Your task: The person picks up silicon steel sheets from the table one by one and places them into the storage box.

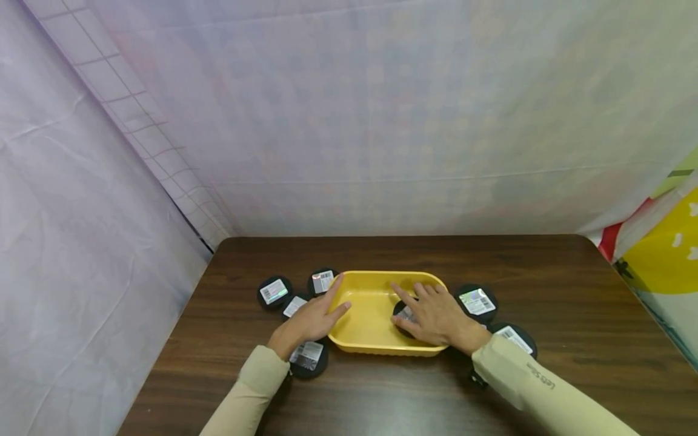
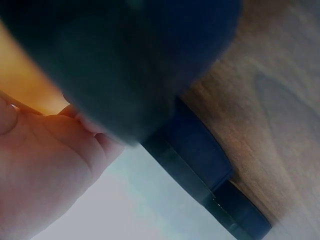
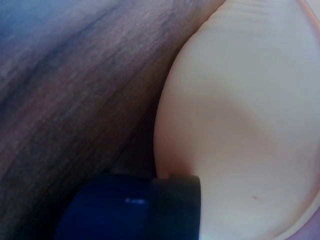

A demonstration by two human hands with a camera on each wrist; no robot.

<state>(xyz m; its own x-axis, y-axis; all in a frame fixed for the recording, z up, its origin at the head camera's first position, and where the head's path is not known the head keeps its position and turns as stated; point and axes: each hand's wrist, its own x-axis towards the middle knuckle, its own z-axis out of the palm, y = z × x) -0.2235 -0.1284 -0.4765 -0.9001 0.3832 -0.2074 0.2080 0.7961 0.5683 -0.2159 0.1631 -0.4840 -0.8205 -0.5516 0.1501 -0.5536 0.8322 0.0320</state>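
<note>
A yellow plastic basin (image 1: 368, 350) with rounded ends stands on the brown table. My left hand (image 1: 308, 321) rests at its left rim, index finger straight along the rim and thumb reaching over the inside. Inside the basin, toward its right end, lies a round black container (image 1: 405, 312) with a printed label. My right hand (image 1: 438, 315) is over that container with fingers spread, covering its right part. In the left wrist view, dark round containers (image 2: 195, 150) stand beside the palm. The right wrist view shows the basin's outer wall (image 3: 235, 100) but not the fingers.
Several similar black containers lie left of the basin, one at the back (image 1: 274, 292) and one near the forearm (image 1: 308, 358). Others lie to the right, including one by the rim (image 1: 477, 301) and one partly under the sleeve (image 1: 515, 338). A pale curtain (image 1: 371, 151) hangs behind the table.
</note>
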